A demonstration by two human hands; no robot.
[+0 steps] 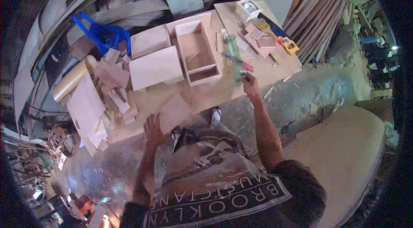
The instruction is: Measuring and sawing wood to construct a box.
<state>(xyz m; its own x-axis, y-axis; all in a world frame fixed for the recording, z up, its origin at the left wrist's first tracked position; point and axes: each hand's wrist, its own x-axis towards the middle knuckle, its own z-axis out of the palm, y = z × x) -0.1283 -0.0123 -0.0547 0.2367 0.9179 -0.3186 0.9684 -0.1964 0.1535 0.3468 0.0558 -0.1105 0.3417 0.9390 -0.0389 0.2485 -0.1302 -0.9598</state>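
Observation:
My left hand (154, 130) lies with its fingers spread at the near edge of the wooden worktable (155, 99), touching the corner of a thin flat wood panel (174, 109). Farther right, my right hand (251, 87) is closed around something small and dark, whose kind I cannot make out. Just beyond its fingers are a red-and-dark tool (247, 66) and a green see-through strip (232, 49). An open wooden box (195, 41) with a divider stands mid-table. Beside it are two pale box-like wooden pieces, the nearer one (155, 68) and the farther one (150, 41).
A yellow-handled saw (289, 46), wood offcuts (260, 41) and a small white box (248, 10) are on the right. Left are scrap sheets (86, 99), a tan roll (73, 84) and a blue bag (103, 32). A large board (340, 155) is behind on my right.

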